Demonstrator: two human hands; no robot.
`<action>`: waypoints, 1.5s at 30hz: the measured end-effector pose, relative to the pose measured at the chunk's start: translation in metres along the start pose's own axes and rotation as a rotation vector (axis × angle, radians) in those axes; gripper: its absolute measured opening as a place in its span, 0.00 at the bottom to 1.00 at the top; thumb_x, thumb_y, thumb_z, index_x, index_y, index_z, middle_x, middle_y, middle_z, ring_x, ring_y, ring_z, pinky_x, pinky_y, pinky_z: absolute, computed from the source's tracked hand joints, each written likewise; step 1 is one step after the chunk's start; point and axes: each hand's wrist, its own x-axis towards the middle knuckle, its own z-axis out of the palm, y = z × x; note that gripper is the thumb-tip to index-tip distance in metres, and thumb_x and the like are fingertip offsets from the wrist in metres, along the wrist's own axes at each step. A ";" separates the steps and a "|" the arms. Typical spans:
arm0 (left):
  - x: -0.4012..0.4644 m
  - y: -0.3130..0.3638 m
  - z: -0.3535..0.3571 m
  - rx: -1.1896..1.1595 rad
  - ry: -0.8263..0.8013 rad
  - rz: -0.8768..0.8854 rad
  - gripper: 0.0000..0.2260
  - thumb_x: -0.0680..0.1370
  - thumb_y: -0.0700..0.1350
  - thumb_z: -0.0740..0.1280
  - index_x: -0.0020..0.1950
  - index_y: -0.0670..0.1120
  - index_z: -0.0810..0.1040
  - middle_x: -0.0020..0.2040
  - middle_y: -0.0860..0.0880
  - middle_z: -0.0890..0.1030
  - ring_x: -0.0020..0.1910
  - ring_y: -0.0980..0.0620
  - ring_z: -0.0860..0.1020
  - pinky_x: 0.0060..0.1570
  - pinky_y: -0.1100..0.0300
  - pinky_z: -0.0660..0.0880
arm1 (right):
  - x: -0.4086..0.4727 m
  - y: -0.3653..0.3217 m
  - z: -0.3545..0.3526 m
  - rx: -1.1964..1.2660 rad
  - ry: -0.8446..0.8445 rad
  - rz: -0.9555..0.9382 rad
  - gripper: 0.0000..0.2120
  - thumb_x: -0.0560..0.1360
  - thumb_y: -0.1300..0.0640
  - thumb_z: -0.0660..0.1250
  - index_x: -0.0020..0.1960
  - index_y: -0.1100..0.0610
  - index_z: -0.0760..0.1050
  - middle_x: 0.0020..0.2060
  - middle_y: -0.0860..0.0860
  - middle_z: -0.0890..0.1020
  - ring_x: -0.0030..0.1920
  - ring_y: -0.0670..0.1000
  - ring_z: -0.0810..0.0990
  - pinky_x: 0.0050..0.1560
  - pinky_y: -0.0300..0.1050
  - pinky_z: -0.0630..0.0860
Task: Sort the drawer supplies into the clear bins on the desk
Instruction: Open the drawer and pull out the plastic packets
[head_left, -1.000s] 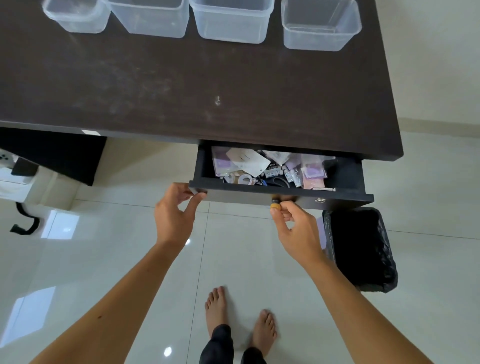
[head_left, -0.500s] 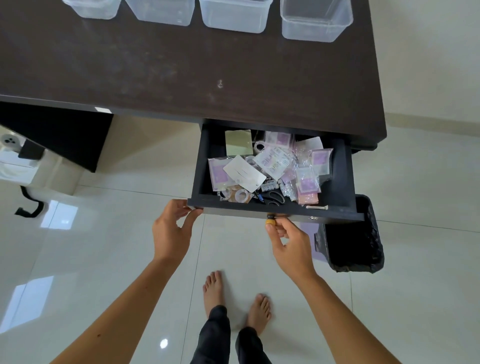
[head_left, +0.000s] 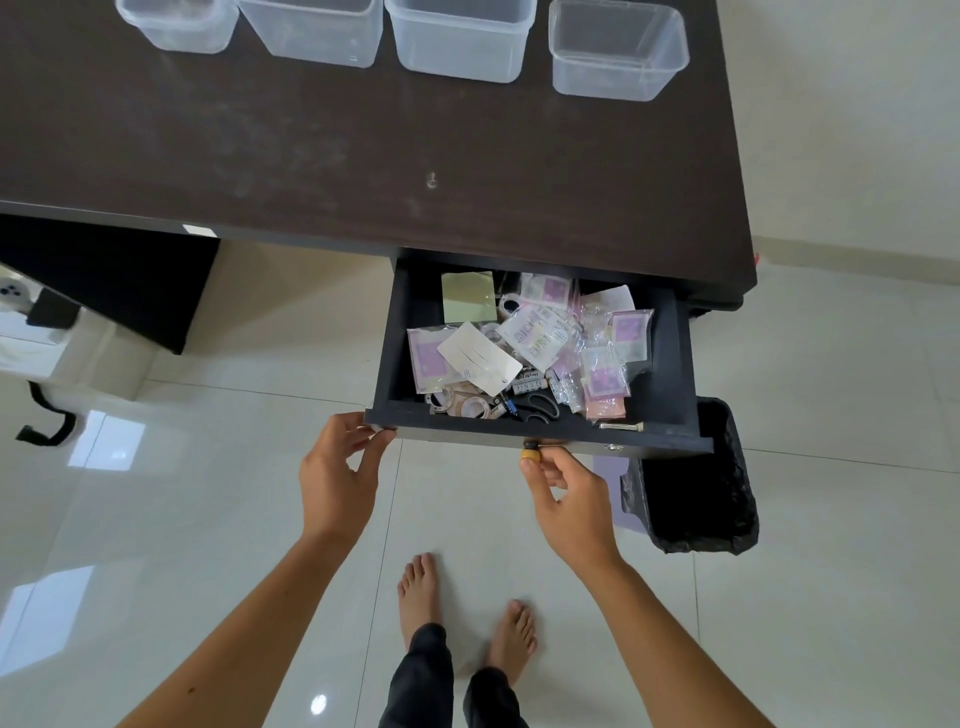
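The dark drawer (head_left: 670, 364) stands pulled out from under the desk (head_left: 311, 156). It holds a heap of supplies: plastic packets with purple cards (head_left: 602, 374), a white card (head_left: 480, 358), a green pad (head_left: 469, 297), tape rolls (head_left: 467, 405) and black scissors (head_left: 540, 408). My left hand (head_left: 335, 473) touches the drawer's front left corner with fingers spread. My right hand (head_left: 566, 493) pinches the small round knob (head_left: 530, 453) on the drawer front. Several clear bins (head_left: 460, 41) line the desk's far edge.
A black-lined waste bin (head_left: 701, 483) stands on the tiled floor right of the drawer, just under its front right corner. My bare feet (head_left: 421, 592) are below the drawer. A power strip (head_left: 13, 293) and a black cable (head_left: 47, 415) lie at the far left.
The drawer has slid further out toward me, showing more of its contents. Both hands came back with the drawer front.
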 end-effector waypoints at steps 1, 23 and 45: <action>0.002 0.000 0.000 0.012 -0.001 0.017 0.09 0.80 0.42 0.74 0.58 0.46 0.78 0.50 0.51 0.87 0.51 0.51 0.86 0.45 0.57 0.79 | 0.000 0.000 0.000 -0.009 0.000 -0.002 0.06 0.83 0.50 0.70 0.54 0.51 0.83 0.45 0.42 0.87 0.47 0.42 0.85 0.49 0.30 0.77; -0.039 -0.020 -0.019 0.112 -0.045 0.112 0.08 0.79 0.40 0.74 0.56 0.45 0.77 0.50 0.49 0.88 0.51 0.48 0.87 0.48 0.46 0.84 | -0.050 0.015 0.001 -0.059 -0.022 0.006 0.05 0.82 0.50 0.70 0.55 0.49 0.82 0.45 0.40 0.86 0.49 0.40 0.83 0.45 0.33 0.77; -0.036 -0.010 -0.029 0.157 -0.124 0.013 0.13 0.78 0.44 0.76 0.61 0.46 0.79 0.54 0.53 0.84 0.56 0.49 0.82 0.47 0.54 0.77 | -0.058 0.008 -0.013 -0.053 -0.001 -0.055 0.13 0.81 0.45 0.69 0.60 0.50 0.84 0.50 0.40 0.88 0.51 0.40 0.85 0.53 0.43 0.83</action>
